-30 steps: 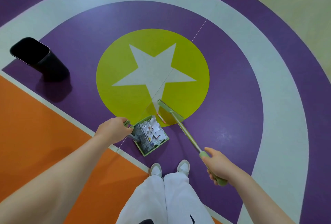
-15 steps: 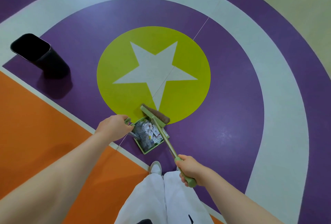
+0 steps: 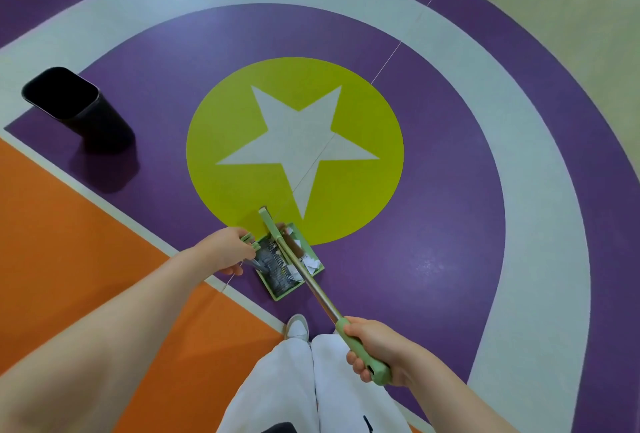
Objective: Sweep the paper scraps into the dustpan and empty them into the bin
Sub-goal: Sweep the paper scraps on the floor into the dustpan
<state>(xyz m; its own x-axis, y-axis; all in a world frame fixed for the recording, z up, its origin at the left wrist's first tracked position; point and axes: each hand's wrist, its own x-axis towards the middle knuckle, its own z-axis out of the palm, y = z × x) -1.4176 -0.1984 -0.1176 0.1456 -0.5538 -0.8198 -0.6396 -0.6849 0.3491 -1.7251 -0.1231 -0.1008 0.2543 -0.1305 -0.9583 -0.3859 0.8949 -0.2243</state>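
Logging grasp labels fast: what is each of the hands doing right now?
Left hand: closed, gripping the dustpan by its handle.
Right hand: closed around the broom at its green grip.

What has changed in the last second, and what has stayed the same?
The right hand drew the broom from the floor right of the dustpan leftward and over it. The loose scrap beside the pan no longer shows. The left hand keeps gripping the dustpan handle; the bin has not moved.
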